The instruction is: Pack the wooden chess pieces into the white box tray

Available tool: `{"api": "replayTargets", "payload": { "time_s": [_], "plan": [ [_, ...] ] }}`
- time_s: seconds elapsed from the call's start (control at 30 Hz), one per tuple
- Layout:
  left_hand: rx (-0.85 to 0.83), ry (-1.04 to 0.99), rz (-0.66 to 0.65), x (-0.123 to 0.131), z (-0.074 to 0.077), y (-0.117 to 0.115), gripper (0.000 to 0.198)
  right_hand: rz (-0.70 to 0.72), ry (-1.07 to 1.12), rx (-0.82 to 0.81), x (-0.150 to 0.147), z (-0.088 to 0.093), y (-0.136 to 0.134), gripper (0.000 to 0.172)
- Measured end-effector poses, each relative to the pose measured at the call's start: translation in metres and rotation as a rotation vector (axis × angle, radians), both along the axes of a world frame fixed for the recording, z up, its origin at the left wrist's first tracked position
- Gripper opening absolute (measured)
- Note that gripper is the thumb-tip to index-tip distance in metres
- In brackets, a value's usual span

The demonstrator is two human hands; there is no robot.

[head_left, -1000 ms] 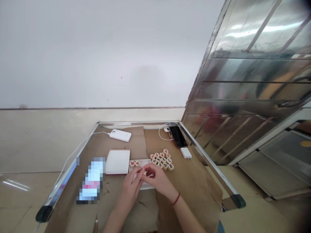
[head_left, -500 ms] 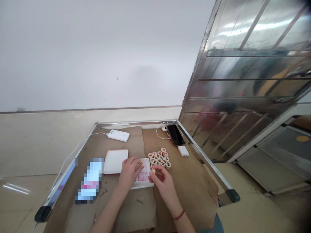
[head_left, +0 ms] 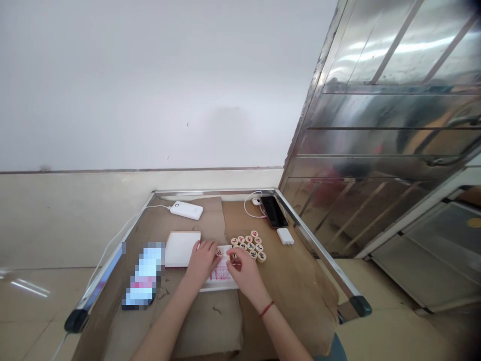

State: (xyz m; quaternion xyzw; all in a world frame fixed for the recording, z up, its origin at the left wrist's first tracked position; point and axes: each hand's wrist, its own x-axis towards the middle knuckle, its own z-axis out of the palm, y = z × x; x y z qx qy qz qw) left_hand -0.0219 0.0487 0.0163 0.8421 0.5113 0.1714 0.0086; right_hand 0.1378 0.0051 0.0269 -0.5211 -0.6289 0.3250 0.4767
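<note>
A shallow white tray with pink-red grid lines lies on the cardboard under both my hands. At its far side my left hand pinches a round Chinese chess piece with a red character; it rests on or just above the tray. My right hand is closed in a pinch beside it, over the tray's right part, on a pale Chinese chess piece mostly hidden by the fingers. Several more round pieces, with red or black characters, stand in rows right behind my right hand.
Left of the tray lies a flat white lid, with a lit, blurred phone nearer. A white power bank with a cable sits at the back left. A dark phone and a white charger lie right. A metal rail edges the cardboard-covered table.
My right hand has moved left and away from me, bringing its piece over the tray near my left hand. The red-marked piece at my left fingers now shows its face. The view has shifted slightly.
</note>
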Motion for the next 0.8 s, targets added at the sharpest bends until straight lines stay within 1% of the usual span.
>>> {"api": "replayTargets", "payload": {
  "time_s": [0.1,0.17,0.23,0.3,0.47,0.63,0.73,0.8],
  "plan": [
    [-0.035,-0.004,-0.009,-0.001,-0.003,0.0,0.029,-0.017,-0.297,0.085,-0.007,0.002,0.013,0.025],
    [-0.058,-0.006,-0.015,-0.001,-0.002,0.0,0.03,-0.024,-0.469,0.12,-0.012,0.004,0.02,0.021],
    [-0.079,-0.006,-0.02,-0.002,-0.001,0.0,0.03,-0.016,-0.59,0.139,-0.016,0.004,0.025,0.016],
    [-0.098,-0.006,-0.022,-0.003,0.001,0.0,0.031,-0.009,-0.659,0.146,-0.017,0.004,0.028,0.013],
    [-0.149,0.002,-0.024,-0.004,0.004,0.002,0.032,-0.004,-0.738,0.151,-0.013,0.001,0.028,0.009],
    [-0.183,0.014,-0.003,-0.001,0.008,0.003,0.031,0.012,-0.758,0.159,-0.01,-0.001,0.024,0.018],
    [-0.174,0.029,0.014,0.002,0.012,0.003,0.032,-0.025,-0.684,0.188,-0.004,0.002,0.03,0.022],
    [-0.159,0.041,0.015,0.004,0.014,0.003,0.033,-0.096,-0.674,0.145,0.007,0.007,0.04,0.022]
  ]
}}
